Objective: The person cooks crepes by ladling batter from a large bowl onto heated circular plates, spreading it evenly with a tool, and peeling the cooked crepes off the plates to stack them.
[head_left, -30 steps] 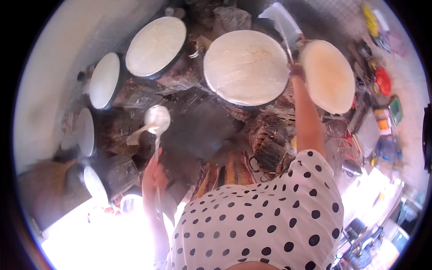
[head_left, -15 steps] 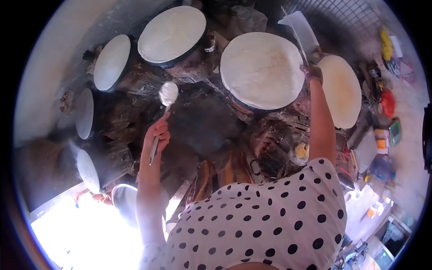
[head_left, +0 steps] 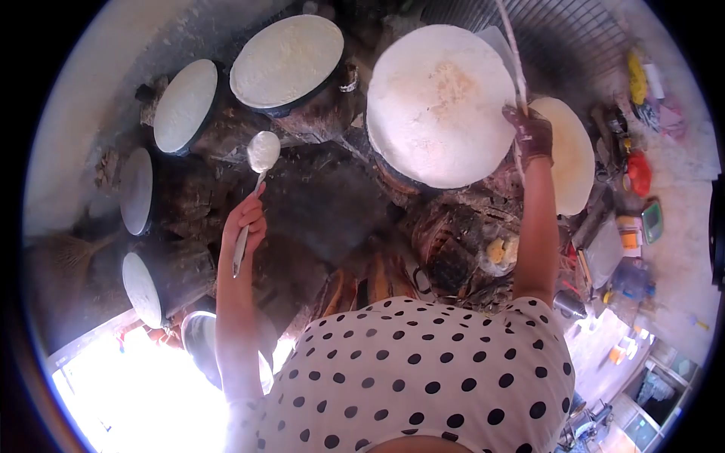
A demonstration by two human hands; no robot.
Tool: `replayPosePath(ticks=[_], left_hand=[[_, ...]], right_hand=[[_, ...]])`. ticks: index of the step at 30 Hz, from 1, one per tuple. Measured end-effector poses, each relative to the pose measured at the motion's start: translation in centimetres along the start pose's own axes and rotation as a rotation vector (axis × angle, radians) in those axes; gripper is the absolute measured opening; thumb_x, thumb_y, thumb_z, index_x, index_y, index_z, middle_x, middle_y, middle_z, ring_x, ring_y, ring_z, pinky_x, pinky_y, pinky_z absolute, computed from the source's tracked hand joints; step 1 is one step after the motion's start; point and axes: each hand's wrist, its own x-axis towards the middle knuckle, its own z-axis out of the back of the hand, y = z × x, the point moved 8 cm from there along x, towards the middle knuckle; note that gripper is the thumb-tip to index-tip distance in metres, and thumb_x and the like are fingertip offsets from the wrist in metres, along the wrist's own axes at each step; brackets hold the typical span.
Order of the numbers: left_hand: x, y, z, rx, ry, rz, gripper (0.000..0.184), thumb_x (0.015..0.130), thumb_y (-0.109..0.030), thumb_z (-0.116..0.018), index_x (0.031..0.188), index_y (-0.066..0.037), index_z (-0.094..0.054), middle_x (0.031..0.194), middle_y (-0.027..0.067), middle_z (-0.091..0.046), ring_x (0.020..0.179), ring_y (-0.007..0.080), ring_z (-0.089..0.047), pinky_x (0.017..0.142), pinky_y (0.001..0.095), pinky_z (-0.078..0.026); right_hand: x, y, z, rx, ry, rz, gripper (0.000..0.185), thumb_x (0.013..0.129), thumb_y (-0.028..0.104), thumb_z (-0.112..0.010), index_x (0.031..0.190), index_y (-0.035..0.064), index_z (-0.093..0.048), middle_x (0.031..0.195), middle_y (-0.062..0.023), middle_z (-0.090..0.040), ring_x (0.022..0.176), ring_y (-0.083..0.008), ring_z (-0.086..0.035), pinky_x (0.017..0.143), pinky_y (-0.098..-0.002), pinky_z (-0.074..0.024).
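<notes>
My left hand (head_left: 245, 220) is closed around the handle of a ladle (head_left: 263, 153), its bowl covered in white batter, held over the dark floor between the griddles. My right hand (head_left: 530, 134), in a dark glove, is closed on a long thin stick (head_left: 510, 38) at the right edge of a large round flatbread (head_left: 438, 106). The flatbread is pale with light brown patches and looks partly raised from its griddle; whether the stick is under it I cannot tell. Behind the stick shows a translucent white plastic piece (head_left: 495, 44).
Right of my arm lies another browned flatbread (head_left: 566, 155). Rounds of white batter cover griddles at the left, including a large one (head_left: 287, 60) and a smaller one (head_left: 185, 106). A plastic bag (head_left: 504, 253) lies near my right forearm. Along the right wall is a red item (head_left: 639, 174).
The flatbread by my right hand has shifted upward and now shows brown patches. The stick now stands more upright. My left hand and ladle have moved slightly left.
</notes>
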Motion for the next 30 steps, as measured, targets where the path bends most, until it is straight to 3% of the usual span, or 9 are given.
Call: replayPosePath(ticks=[3,6,11,13,15,19,26,28,30], left_hand=[[-3.7,0.8,-5.2,-0.052,0.116,-0.106,0.04,0.1,-0.01,-0.03,0.139,-0.001,-0.032,0.064,-0.0036,-0.038,0.039,0.0038,-0.036,0.034,0.0201,-0.027],[-4.7,1.5,-6.6,0.746,-0.12,-0.346,0.039,0.1,-0.013,-0.035,0.138,-0.01,-0.038,0.059,-0.0057,-0.033,0.038,0.0026,-0.031,0.031,0.0199,-0.025],[1.5,5.6,-6.1,0.346,-0.078,0.015,0.034,0.101,-0.016,-0.035,0.133,-0.004,-0.041,0.06,-0.0062,-0.033,0.039,0.0013,-0.033,0.033,0.0197,-0.028],[2.2,8.2,-7.2,0.112,0.176,0.137,0.036,0.103,-0.016,-0.031,0.135,-0.002,-0.037,0.061,-0.0057,-0.033,0.039,0.0017,-0.034,0.035,0.0197,-0.03],[1.7,9.7,-8.0,0.112,0.177,0.16,0.039,0.103,-0.017,-0.027,0.139,-0.003,-0.032,0.061,-0.0051,-0.032,0.039,0.0021,-0.036,0.035,0.0204,-0.03],[0.6,10.8,-8.2,0.101,0.136,0.178,0.038,0.103,-0.016,-0.029,0.139,-0.007,-0.034,0.06,-0.0058,-0.032,0.039,0.0024,-0.034,0.035,0.0205,-0.032],[-2.3,10.7,-6.6,0.042,0.171,0.115,0.042,0.102,-0.011,-0.026,0.142,-0.001,-0.024,0.065,-0.0021,-0.041,0.04,0.0038,-0.042,0.037,0.0208,-0.036],[-3.6,9.9,-5.0,-0.053,0.227,0.092,0.045,0.099,-0.005,-0.029,0.142,0.0,-0.022,0.065,-0.0021,-0.041,0.041,0.0036,-0.042,0.038,0.0207,-0.034],[-6.6,9.5,-4.2,-0.186,0.216,-0.005,0.046,0.098,-0.005,-0.03,0.143,0.0,-0.021,0.064,-0.0025,-0.041,0.04,0.0035,-0.041,0.038,0.0205,-0.033]], right_hand=[[2.7,-1.7,3.9,-0.273,0.11,0.109,0.025,0.089,0.014,-0.05,0.106,0.0148,-0.068,0.106,-0.0059,-0.067,0.099,-0.0196,-0.063,0.087,-0.0301,-0.0483],[5.8,-1.3,12.5,-0.677,-0.033,0.233,0.028,0.088,0.022,-0.05,0.11,0.0151,-0.065,0.104,-0.0062,-0.067,0.095,-0.0224,-0.063,0.083,-0.0326,-0.0481],[0.8,13.2,24.3,-0.882,-0.173,0.04,0.032,0.087,0.039,-0.054,0.105,0.0128,-0.061,0.093,-0.0136,-0.067,0.079,-0.0301,-0.065,0.07,-0.0428,-0.0503],[-1.9,15.4,23.5,-1.353,-0.213,0.343,0.025,0.089,0.033,-0.05,0.099,0.0126,-0.061,0.085,-0.0138,-0.066,0.076,-0.0301,-0.065,0.068,-0.0424,-0.0516],[-4.3,12.0,21.2,-1.546,-0.261,0.503,0.019,0.089,0.026,-0.047,0.094,0.0144,-0.06,0.082,-0.0121,-0.064,0.074,-0.0296,-0.065,0.066,-0.0425,-0.0525],[-8.9,-0.8,16.5,-1.197,-0.321,0.239,0.015,0.087,0.018,-0.047,0.091,0.0178,-0.061,0.088,-0.0072,-0.061,0.076,-0.0271,-0.064,0.061,-0.0407,-0.0521],[-12.6,-15.0,9.4,-0.87,-0.143,-0.154,0.039,0.072,0.019,-0.067,0.111,0.0185,-0.062,0.114,-0.0051,-0.06,0.103,-0.0249,-0.06,0.087,-0.0337,-0.0498],[-14.0,-16.5,8.4,-0.605,-0.227,-0.12,0.044,0.078,0.017,-0.064,0.121,0.0109,-0.057,0.124,-0.008,-0.057,0.111,-0.0234,-0.057,0.093,-0.0342,-0.048],[-13.7,-32.7,2.3,-0.756,-0.473,0.242,0.045,0.089,0.012,-0.052,0.128,-0.0075,-0.043,0.13,-0.0194,-0.05,0.12,-0.0249,-0.049,0.104,-0.0369,-0.0394]])
